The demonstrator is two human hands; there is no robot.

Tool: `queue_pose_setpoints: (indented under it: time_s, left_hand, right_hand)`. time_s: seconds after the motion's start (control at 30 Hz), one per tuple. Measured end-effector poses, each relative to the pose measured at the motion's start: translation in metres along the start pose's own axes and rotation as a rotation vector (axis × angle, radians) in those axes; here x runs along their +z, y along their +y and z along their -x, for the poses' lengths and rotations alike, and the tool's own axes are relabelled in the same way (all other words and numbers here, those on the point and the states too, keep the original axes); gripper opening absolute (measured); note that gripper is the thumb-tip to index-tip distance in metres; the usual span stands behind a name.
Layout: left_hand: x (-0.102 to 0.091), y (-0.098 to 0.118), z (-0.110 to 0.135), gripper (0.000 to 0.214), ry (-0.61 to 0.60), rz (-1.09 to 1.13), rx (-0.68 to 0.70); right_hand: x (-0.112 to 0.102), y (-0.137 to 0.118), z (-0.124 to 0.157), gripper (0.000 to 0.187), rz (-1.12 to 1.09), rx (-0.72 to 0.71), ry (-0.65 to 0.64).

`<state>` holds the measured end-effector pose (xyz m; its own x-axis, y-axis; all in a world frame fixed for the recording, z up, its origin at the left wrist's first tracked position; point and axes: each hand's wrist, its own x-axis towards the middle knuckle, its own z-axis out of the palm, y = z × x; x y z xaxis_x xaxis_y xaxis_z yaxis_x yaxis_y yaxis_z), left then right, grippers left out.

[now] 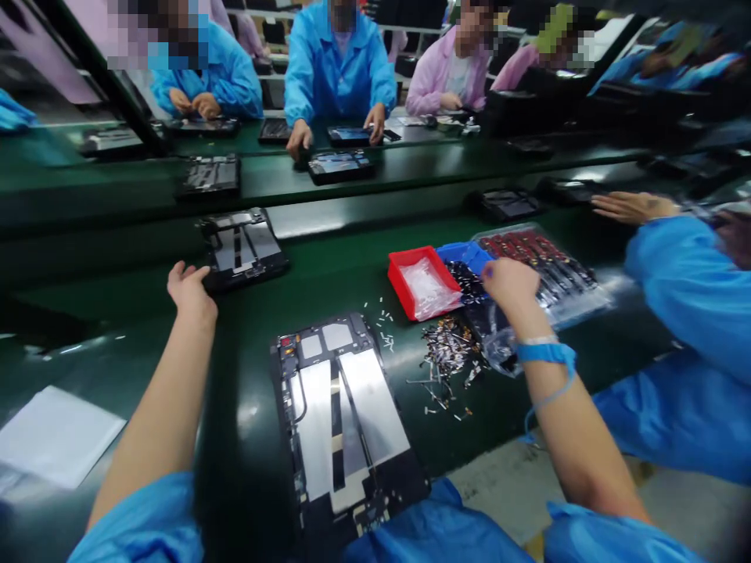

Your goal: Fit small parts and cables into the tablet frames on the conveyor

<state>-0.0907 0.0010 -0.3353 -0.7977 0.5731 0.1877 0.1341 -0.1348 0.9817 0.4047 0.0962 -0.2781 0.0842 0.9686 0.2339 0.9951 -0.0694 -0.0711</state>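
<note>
My left hand [188, 288] reaches to the near edge of an open tablet chassis [242, 249] on the green belt and grips its corner. My right hand [509, 283], with a blue wrist strap, is curled over a blue bin [463, 254] of small dark parts; what its fingers hold is hidden. A second open tablet chassis [343, 418] with silver plates lies in front of me, between my arms. A heap of small metal parts [447, 352] lies beside it.
A red bin [404, 275] holds a clear plastic bag. A clear tray [543, 258] of dark parts sits to the right. A white sheet [55, 436] lies at left. A co-worker's hand [630, 207] reaches in from the right; several people work across the belt.
</note>
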Motion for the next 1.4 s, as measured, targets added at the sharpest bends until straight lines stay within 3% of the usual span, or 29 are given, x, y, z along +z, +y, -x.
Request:
queue_pose_setpoints:
  time_s: [0.13, 0.23, 0.3, 0.33, 0.37, 0.43, 0.47, 0.57, 0.67, 0.73, 0.8, 0.87, 0.93, 1.07, 1.17, 1.3, 1.33, 1.4]
  left_hand:
    - [-0.011, 0.006, 0.017, 0.037, 0.145, -0.052, -0.046]
    - [0.002, 0.024, 0.062, 0.042, 0.030, -0.006, -0.030]
    - [0.016, 0.042, 0.104, 0.038, -0.130, 0.041, -0.002]
    - [0.022, 0.053, 0.127, 0.034, -0.254, 0.066, 0.003]
    - [0.026, 0.063, 0.149, 0.031, -0.454, 0.091, -0.003]
    - [0.031, 0.082, 0.188, 0.028, -0.747, 0.112, -0.133]
    - [0.033, 0.089, 0.203, 0.029, -0.861, 0.125, -0.210]
    - [0.033, 0.098, 0.229, 0.026, -1.029, 0.149, -0.368]
    - [0.032, 0.097, 0.232, 0.019, -1.020, 0.144, -0.392]
    - [0.031, 0.095, 0.229, 0.018, -0.990, 0.125, -0.385]
    - [0.031, 0.094, 0.226, 0.017, -0.969, 0.115, -0.367]
    - [0.030, 0.094, 0.223, 0.016, -0.958, 0.105, -0.328]
    - [0.030, 0.094, 0.222, 0.018, -0.958, 0.066, -0.267]
    - [0.029, 0.091, 0.221, 0.022, -1.015, -0.062, -0.180]
    - [0.030, 0.087, 0.220, 0.026, -1.106, -0.001, -0.361]
    - [0.032, 0.083, 0.219, 0.041, -1.059, 0.169, -0.641]
    - [0.032, 0.082, 0.218, 0.043, -1.036, 0.199, -0.663]
    - [0.032, 0.081, 0.218, 0.048, -1.007, 0.253, -0.689]
  right_hand:
    - [-0.021, 0.008, 0.013, 0.018, -0.126, 0.126, 0.113]
    - [-0.034, -0.008, 0.039, 0.019, -0.387, 0.145, 0.190]
    - [-0.040, -0.031, 0.065, 0.011, -0.934, 0.078, 0.104]
    - [-0.041, -0.046, 0.078, 0.009, -1.123, 0.044, 0.019]
    - [-0.041, -0.061, 0.092, 0.010, -1.253, -0.007, -0.123]
    - [-0.039, -0.089, 0.116, 0.014, -1.413, -0.093, -0.376]
    - [-0.037, -0.101, 0.127, 0.015, -1.468, -0.110, -0.438]
    - [-0.031, -0.125, 0.152, 0.016, -1.566, -0.133, -0.536]
    - [-0.027, -0.134, 0.164, 0.017, -1.512, -0.152, -0.474]
    - [-0.025, -0.135, 0.169, 0.014, -1.377, -0.205, -0.279]
    - [-0.026, -0.134, 0.172, 0.006, -1.194, -0.362, -0.042]
    - [-0.027, -0.132, 0.174, 0.010, -1.029, -0.581, 0.122]
    - [-0.029, -0.130, 0.178, 0.017, -0.911, -0.747, 0.195]
    - [-0.029, -0.127, 0.178, 0.020, -0.736, -0.865, 0.253]
    - [-0.023, -0.116, 0.161, 0.021, -0.652, -0.801, 0.281]
    - [-0.012, -0.090, 0.123, 0.019, -0.436, -0.364, 0.364]
    - [-0.010, -0.085, 0.119, 0.024, -0.387, -0.324, 0.353]
    - [-0.010, -0.084, 0.121, 0.025, -0.396, -0.388, 0.337]
